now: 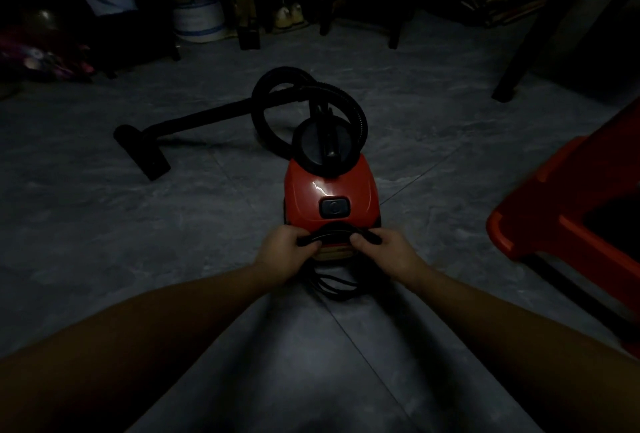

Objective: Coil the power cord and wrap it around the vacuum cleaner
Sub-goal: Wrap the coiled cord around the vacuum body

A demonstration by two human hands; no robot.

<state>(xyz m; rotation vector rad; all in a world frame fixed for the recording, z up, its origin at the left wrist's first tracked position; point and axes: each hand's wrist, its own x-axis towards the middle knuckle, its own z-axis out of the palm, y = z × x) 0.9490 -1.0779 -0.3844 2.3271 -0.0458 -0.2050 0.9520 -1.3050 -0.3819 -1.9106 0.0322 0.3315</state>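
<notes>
Power cord [337, 289]: your left hand [287, 250] and right hand [389, 252] each grip its black loops at the rear of the red vacuum cleaner [329, 190], which stands on the tiled floor [138, 225]. The pale rear label [334, 254] is unreadable in the dim light.

1. Very dim throughout; the far side and the corners sink to near black.
2. A small glare streak marks the vacuum [320, 187].
3. The floor [104, 225] is palest low in the middle.
4. The black cord [333, 228] barely separates from the dark.
5. The edges bend and darken; detail is soft and noisy.
</notes>
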